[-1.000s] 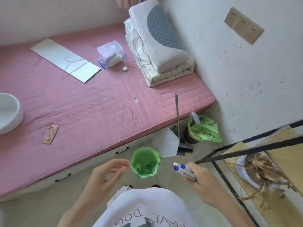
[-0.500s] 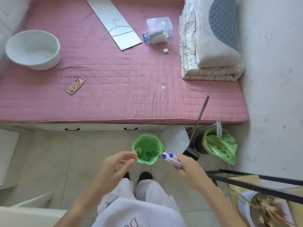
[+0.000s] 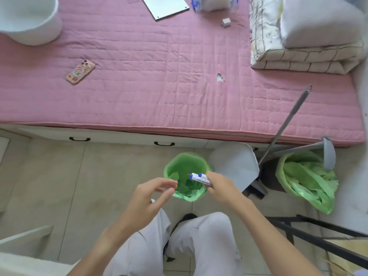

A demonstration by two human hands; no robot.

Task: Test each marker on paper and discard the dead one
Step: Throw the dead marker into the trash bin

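Right hand (image 3: 218, 186) grips two white markers (image 3: 201, 178) with blue caps, their capped ends pointing over the open mouth of a small bin lined with a green bag (image 3: 186, 177). Left hand (image 3: 151, 198), fingers loosely extended and holding nothing, hovers just beside the bin's near-left rim. Beyond both hands lies a pink bed (image 3: 159, 76) bearing a phone (image 3: 80, 71). To the right of the right hand stands a second green-lined bin (image 3: 306, 180).
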